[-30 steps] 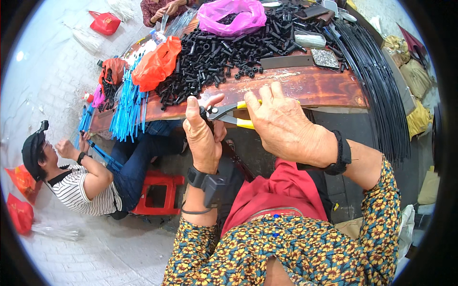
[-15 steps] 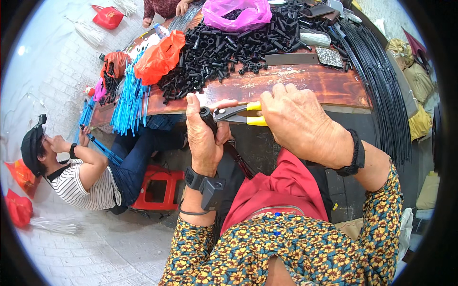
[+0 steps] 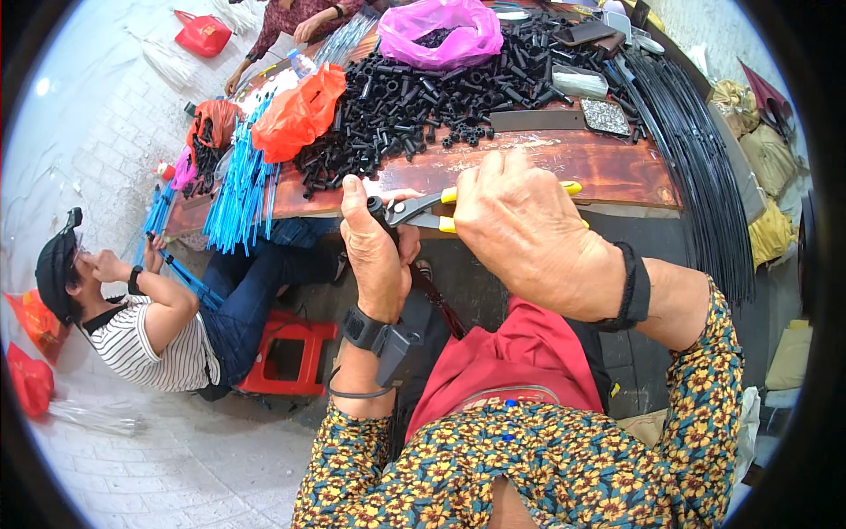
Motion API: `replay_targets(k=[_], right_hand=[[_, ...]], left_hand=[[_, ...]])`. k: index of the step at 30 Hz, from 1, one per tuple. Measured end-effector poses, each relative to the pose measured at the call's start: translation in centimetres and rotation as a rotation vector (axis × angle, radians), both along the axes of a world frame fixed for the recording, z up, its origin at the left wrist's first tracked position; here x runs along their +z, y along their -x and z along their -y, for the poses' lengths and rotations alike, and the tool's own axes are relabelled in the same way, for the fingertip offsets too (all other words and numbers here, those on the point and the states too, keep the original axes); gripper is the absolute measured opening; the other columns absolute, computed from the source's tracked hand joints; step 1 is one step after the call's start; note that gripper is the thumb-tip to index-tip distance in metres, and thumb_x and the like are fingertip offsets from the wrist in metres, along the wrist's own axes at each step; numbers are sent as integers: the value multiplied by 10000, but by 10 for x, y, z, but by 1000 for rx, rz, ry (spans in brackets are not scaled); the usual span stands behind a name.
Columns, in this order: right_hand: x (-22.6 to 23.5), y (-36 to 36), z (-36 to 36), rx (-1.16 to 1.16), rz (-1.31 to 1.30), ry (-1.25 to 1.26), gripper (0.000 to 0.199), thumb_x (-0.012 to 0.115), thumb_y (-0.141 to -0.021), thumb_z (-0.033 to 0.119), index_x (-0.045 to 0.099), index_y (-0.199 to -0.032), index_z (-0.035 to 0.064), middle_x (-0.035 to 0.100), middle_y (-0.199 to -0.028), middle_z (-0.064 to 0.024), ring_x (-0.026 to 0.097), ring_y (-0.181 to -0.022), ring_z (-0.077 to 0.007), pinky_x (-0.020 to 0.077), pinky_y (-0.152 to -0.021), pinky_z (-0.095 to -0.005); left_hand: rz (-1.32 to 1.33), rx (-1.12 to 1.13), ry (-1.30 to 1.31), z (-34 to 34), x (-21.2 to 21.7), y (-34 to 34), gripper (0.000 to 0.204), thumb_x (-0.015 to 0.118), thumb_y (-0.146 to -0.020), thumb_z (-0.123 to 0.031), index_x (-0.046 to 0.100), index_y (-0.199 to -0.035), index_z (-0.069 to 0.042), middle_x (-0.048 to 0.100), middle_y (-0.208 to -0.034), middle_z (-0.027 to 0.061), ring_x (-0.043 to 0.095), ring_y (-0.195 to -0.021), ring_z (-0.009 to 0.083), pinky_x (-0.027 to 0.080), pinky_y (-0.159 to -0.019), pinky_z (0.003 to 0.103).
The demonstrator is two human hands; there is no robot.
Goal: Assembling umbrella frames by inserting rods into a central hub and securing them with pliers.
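My left hand (image 3: 377,269) is closed round a black tubular handle (image 3: 377,210), held upright below the table's near edge. Dark reddish-brown glossy strands (image 3: 443,309) show beneath that hand; whether they join the handle is hidden. In my right hand (image 3: 533,238) is a pair of pliers (image 3: 410,211) with yellow grips. The pliers' dark metal jaws are at the top of the handle, close to my left fingers. Whether they bite on anything there is too small to tell. Beyond both hands, a heap of small black tubular parts (image 3: 388,115) covers much of the tabletop.
On the wooden table (image 3: 608,167) are an orange bag (image 3: 300,115), a pink bag (image 3: 401,35), blue rods (image 3: 242,189) and a flat dark bar (image 3: 538,119). Long black rods (image 3: 696,159) hang over the right side. A seated co-worker (image 3: 159,326) is at left, near a red stool (image 3: 295,353).
My right hand has shifted left and turned, so a yellow grip now shows beyond its right side. My left hand stays nearly in place. The co-worker at the far side has moved their arms.
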State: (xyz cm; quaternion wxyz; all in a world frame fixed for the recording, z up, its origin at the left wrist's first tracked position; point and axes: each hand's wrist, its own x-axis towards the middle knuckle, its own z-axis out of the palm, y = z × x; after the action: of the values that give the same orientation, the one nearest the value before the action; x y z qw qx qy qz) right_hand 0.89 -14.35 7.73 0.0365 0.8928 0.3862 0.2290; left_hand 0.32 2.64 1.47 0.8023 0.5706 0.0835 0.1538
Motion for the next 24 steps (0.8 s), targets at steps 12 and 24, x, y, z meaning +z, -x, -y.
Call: replay_targets(k=[12, 24], right_hand=[[-29, -34, 12, 30, -115, -237, 247, 687, -677, 102, 554, -860, 1, 590, -839, -169, 607, -795, -322, 506, -670, -411], [-90, -138, 127, -464, -471, -106, 553, 787, -662, 509, 697, -901, 19, 691, -879, -195, 674, -865, -357, 525, -753, -443]], left_hand=[[218, -158, 112, -43, 19, -5, 700, 328, -963, -635, 643, -1047, -15, 353, -504, -40, 275, -408, 90, 252, -398, 231], [745, 88, 13, -286, 93, 120, 305, 591, -951, -331, 485, -968, -45, 371, -777, -1, 346, -691, 134, 324, -700, 290]])
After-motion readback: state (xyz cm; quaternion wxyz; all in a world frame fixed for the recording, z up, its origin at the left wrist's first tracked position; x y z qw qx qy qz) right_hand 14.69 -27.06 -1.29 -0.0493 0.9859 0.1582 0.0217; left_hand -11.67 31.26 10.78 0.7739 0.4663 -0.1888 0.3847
